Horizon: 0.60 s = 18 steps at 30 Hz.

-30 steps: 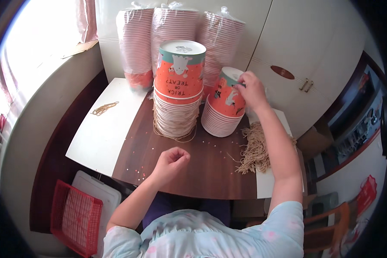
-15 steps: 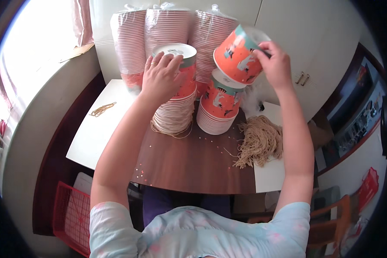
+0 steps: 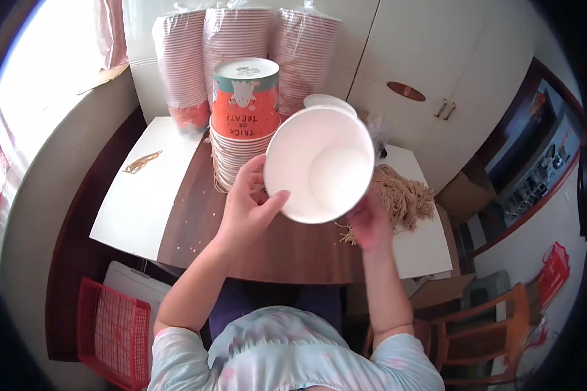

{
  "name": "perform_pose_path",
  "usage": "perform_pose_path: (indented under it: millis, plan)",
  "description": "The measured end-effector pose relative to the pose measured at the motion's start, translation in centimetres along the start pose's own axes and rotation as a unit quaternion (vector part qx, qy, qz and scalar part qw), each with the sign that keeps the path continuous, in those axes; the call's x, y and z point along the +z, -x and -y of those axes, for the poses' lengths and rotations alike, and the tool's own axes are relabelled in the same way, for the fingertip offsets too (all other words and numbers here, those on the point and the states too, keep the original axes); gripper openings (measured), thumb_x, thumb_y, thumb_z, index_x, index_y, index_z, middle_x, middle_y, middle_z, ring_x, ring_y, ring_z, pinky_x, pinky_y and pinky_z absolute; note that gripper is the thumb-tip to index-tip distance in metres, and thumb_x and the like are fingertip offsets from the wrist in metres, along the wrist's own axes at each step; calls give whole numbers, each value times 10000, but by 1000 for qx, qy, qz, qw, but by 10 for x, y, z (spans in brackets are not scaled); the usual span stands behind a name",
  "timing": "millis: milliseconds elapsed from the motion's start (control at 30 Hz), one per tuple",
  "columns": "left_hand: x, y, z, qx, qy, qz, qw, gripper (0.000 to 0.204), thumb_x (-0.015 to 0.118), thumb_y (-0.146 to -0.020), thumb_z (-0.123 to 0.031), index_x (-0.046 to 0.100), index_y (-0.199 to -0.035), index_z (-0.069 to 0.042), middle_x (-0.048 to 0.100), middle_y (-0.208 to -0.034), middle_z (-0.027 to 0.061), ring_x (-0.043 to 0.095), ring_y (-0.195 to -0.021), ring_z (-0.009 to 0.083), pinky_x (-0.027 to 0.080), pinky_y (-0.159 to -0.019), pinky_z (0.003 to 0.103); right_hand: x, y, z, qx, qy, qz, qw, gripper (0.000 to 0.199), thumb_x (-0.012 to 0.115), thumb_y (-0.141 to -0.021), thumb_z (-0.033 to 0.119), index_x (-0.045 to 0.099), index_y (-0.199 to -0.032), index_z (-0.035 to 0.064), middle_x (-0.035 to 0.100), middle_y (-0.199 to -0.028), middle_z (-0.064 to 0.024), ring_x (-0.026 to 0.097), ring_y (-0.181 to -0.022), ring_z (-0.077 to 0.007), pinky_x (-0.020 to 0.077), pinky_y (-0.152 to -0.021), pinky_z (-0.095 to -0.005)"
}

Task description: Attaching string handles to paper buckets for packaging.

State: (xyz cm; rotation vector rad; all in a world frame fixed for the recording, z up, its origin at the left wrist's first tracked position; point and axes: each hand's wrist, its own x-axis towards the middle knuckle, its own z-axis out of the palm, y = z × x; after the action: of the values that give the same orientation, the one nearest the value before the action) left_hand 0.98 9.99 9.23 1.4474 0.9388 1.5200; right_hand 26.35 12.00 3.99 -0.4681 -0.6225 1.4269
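Observation:
A paper cup (image 3: pixel 319 166), white inside, is tipped with its mouth toward me above the brown table (image 3: pixel 287 247). My left hand (image 3: pixel 248 202) grips its left rim and my right hand (image 3: pixel 366 221) holds its lower right side. Behind it rises a tall stack of orange printed cups (image 3: pixel 244 120), stacked upside down. Part of a second, lower stack (image 3: pixel 329 101) shows behind the held cup.
Three plastic-wrapped sleeves of cups (image 3: pixel 231 39) stand at the back against white cabinets. A heap of tan rubber bands (image 3: pixel 401 195) lies at the right, a few more (image 3: pixel 142 161) on the white board at left. A red basket (image 3: pixel 114 332) and a wooden chair (image 3: pixel 482 332) are on the floor.
The cup my right hand lifted off the right stack has come down and toward me, turned mouth-up. My left hand left the tall stack and now grips the cup's rim.

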Motion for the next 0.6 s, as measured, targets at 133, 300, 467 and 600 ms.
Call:
perform_pose_path:
  millis: [133,300,467,600]
  plan:
    - [-29,8,14,-46,-66,-48,996,476,535,-772,59,507,-1246,41,594,-1060,106,615,-763,102,500,-639,225,-12,35,-25,229,161,-77,957,243,602,-898,137,569,-1112,29,649,-1027,-81,646,-887,-209,536,-804,-367]
    - [-61,26,18,-84,-203,-45,974,476,552,-734,19,569,-1209,14,630,-1067,127,639,-760,142,517,-687,253,-39,18,15,-142,739,0,659,100,664,-815,111,662,-876,31,636,-849,-101,626,-739,-235,501,-699,-335]
    - [-54,28,21,-139,-251,0,958,496,491,-723,38,554,-1216,34,624,-1074,150,628,-860,137,517,-678,241,-61,-15,39,-95,853,75,508,107,653,-782,164,685,-821,70,627,-842,-109,601,-865,-301,482,-777,-404]
    - [-53,39,24,-131,-233,-32,963,450,570,-753,-68,564,-1196,13,646,-1060,142,624,-693,149,510,-668,289,-62,-39,1,-93,849,186,487,186,679,-731,250,691,-797,76,632,-855,-117,600,-871,-316,484,-794,-411]
